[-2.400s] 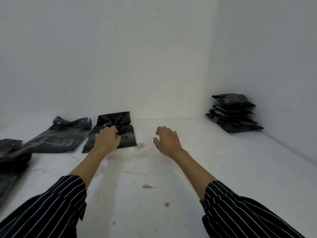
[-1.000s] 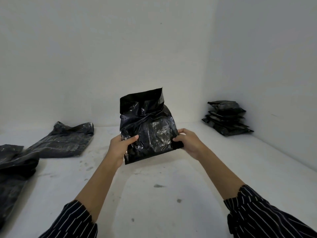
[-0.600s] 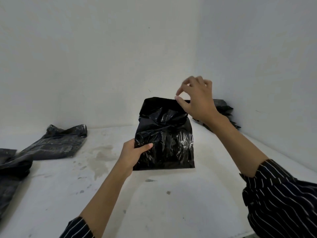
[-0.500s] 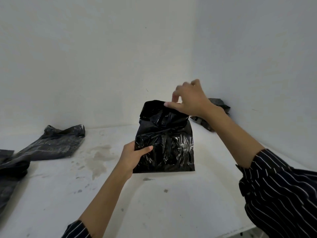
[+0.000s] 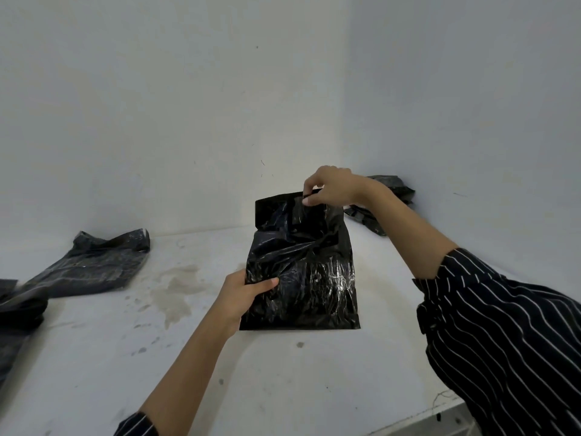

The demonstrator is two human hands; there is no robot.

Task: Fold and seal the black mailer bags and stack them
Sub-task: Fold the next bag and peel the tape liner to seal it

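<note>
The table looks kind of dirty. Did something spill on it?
Yes. A pale brownish stain marks the white table just left of the held mailer bag, with small dark specks scattered nearby. What spilled cannot be told.

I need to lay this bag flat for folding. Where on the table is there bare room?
Widest bare patch: the near table, in front of the held bag. A smaller stained patch lies between that bag and the flat bag at left. Crowded: the left edge with heaped bags, and the far right corner holding the stack.
</note>
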